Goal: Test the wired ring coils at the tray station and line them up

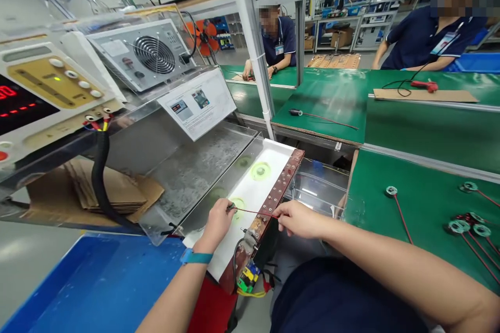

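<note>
The left hand (216,225) and the right hand (299,219) are both closed narrow, and each pinches one end of a thin red wire (253,212), which is pulled straight between them. The fingers cover both wire ends, so I cannot see how they look. The wire passes above a white tray (255,195) and across a long brown board (275,192) with many small holes; I cannot tell if it touches the board. A blue wristband (196,256) is on the left wrist. Below the board is a small green and yellow part (248,277), partly hidden. To the right, green rings (459,227) with red wires lie on a green bench (390,229), and some are cut off by the picture edge. Farther away, a co-worker (278,41) sits at another bench.
</note>
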The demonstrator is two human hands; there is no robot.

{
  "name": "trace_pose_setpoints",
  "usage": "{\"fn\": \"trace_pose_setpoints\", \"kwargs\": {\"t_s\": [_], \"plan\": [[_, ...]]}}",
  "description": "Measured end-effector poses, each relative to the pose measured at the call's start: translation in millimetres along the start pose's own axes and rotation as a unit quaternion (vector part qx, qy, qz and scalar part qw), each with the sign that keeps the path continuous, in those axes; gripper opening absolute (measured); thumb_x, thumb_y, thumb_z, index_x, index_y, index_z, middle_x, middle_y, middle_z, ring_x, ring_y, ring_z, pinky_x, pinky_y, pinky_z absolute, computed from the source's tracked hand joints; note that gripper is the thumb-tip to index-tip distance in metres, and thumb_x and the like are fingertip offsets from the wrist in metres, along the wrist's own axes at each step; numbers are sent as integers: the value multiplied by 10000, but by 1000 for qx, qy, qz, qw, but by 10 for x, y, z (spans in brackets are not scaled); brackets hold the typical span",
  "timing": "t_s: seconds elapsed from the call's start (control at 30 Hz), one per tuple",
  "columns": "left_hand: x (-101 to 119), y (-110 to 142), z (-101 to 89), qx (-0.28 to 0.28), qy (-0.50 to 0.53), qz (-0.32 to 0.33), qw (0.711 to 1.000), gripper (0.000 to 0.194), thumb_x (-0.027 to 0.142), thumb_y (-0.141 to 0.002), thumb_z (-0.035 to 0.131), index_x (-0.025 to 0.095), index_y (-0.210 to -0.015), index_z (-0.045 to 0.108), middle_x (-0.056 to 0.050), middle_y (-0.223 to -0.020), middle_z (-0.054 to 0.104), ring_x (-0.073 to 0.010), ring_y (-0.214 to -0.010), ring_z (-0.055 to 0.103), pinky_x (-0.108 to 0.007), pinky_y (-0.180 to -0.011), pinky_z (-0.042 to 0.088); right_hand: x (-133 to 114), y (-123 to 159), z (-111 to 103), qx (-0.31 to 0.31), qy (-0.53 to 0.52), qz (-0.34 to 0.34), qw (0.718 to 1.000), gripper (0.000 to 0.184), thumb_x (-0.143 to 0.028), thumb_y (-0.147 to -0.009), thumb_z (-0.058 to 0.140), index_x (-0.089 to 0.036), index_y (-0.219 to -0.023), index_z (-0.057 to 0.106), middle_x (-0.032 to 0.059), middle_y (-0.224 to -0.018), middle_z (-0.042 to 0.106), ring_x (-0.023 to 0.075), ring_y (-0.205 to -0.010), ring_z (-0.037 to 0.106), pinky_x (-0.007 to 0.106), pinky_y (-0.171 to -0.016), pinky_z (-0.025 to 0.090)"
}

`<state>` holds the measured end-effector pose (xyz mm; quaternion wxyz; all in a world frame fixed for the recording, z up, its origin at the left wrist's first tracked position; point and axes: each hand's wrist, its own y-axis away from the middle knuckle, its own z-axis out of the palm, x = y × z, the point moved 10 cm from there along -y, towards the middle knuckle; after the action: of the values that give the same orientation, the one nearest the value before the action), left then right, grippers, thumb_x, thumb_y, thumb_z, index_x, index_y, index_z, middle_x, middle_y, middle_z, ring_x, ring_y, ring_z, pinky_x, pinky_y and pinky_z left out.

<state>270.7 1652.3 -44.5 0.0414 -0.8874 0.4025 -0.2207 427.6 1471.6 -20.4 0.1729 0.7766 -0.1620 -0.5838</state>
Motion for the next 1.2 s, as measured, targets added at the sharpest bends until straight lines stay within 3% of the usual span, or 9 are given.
{"fn": "trace_pose_setpoints", "kwargs": {"t_s": [0.13,0.27,0.37,0.57,0.77,1.0,1.2], "plan": [[-161,11,238,-46,8,-4,999,50,232,-820,548,206,-795,513,-81,-866,613,-256,-832,623,-366,-751,502,175,37,24,35,-27,-3,999,190,-65,-863,478,-155,-926,632,-14,-754,679,70,-506,565,180,-507,427],[-270,10,345,-74,7,-9,997,62,223,-803,562,191,-855,566,-99,-913,652,-285,-886,640,-393,-792,510,216,43,132,53,-51,3,997,66,-130,-870,570,-169,-917,594,-28,-689,674,68,-441,510,180,-450,383],[-317,-5,390,-89,5,-8,996,207,200,-791,562,167,-988,615,-126,-1033,672,-293,-964,647,-407,-868,511,179,47,235,44,-86,-7,995,81,-86,-849,571,-162,-866,593,-34,-670,655,56,-440,480,172,-442,367],[-279,-33,514,-152,-4,18,988,185,191,-803,552,180,-950,665,-103,-1011,647,-265,-968,631,-356,-858,498,88,65,393,-9,-178,-29,984,153,-66,-823,536,-129,-900,652,8,-791,713,52,-488,531,181,-493,408],[-287,-119,571,-210,-43,31,976,184,152,-765,593,189,-933,660,-84,-920,635,-260,-889,614,-331,-785,466,89,4,489,-40,-254,-32,966,202,-201,-773,641,-108,-951,663,81,-899,756,64,-512,561,186,-477,409],[-209,-113,581,-245,-71,58,965,165,117,-788,553,198,-892,652,-77,-910,627,-238,-845,609,-313,-773,453,170,-73,640,-39,-314,6,949,398,-181,-693,748,-132,-1041,562,61,-819,757,83,-482,581,180,-450,412],[-168,-39,538,-232,-98,45,967,203,135,-859,500,174,-990,650,-109,-992,637,-249,-917,621,-310,-780,457,213,-102,777,-55,-327,26,943,256,-199,-664,787,-120,-839,617,42,-723,726,87,-493,594,174,-431,416]]}}
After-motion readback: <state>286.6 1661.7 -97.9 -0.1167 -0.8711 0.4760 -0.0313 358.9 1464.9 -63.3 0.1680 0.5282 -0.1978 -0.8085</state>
